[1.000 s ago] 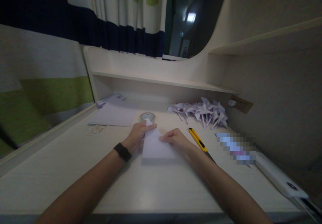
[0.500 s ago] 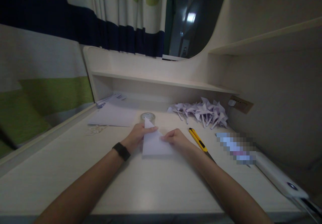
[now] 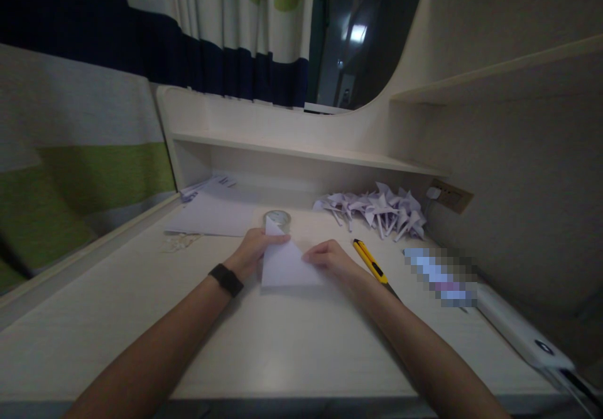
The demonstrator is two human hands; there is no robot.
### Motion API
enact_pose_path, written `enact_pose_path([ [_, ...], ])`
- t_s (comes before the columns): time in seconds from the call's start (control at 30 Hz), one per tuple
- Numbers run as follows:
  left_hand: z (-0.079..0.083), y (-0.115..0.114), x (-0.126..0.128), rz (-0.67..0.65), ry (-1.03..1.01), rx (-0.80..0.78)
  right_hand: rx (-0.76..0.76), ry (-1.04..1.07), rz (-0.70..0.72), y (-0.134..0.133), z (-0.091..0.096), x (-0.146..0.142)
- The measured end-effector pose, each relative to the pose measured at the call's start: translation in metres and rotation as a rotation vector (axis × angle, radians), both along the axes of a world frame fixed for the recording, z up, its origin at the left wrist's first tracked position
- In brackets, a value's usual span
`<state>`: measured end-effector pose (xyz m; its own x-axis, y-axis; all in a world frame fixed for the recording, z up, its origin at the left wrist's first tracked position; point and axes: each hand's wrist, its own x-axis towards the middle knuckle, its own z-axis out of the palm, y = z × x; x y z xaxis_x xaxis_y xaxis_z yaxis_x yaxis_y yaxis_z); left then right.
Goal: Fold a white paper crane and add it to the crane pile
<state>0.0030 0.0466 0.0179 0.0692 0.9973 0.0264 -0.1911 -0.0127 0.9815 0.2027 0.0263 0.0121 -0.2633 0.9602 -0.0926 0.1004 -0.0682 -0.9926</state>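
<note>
A white sheet of paper (image 3: 287, 267), folded to a triangle, is held over the desk between my two hands. My left hand (image 3: 254, 249) grips its left edge, the thumb lying across the front near the upper tip. On the slanted right edge, the fingers of my right hand (image 3: 330, 259) are pinched on the paper. Just behind the paper's tip lies a round, clear roll of tape (image 3: 277, 219), partly covered by it. A yellow and black utility knife (image 3: 370, 261) rests to the right, beside my right forearm.
White paper pinwheels (image 3: 377, 208) are heaped at the back right. Flat paper sheets (image 3: 211, 208) lie at the back left, with small pale scraps (image 3: 181, 242) before them. A blurred-out phone-like object (image 3: 438, 277) and a long white device (image 3: 518, 328) line the right side.
The paper and my left hand have shifted slightly to the left. My right hand keeps its pinch at nearly the same place.
</note>
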Motion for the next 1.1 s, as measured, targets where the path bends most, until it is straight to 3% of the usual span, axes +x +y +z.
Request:
enact_pose_path([
  [0.3, 0.001, 0.001, 0.0, -0.068, 0.021, -0.087, -0.071, -0.055, 0.147, -0.002, 0.007, 0.005],
  [0.67, -0.001, 0.005, -0.008, -0.038, 0.037, -0.086, 0.099, -0.221, 0.021, 0.009, -0.013, -0.002],
  [0.9, -0.002, 0.008, -0.012, -0.033, 0.074, -0.054, 0.082, -0.293, 0.108, 0.006, -0.007, 0.001],
  [1.1, 0.003, 0.003, -0.012, 0.009, 0.106, -0.082, 0.162, -0.392, 0.124, 0.006, -0.01, 0.002],
])
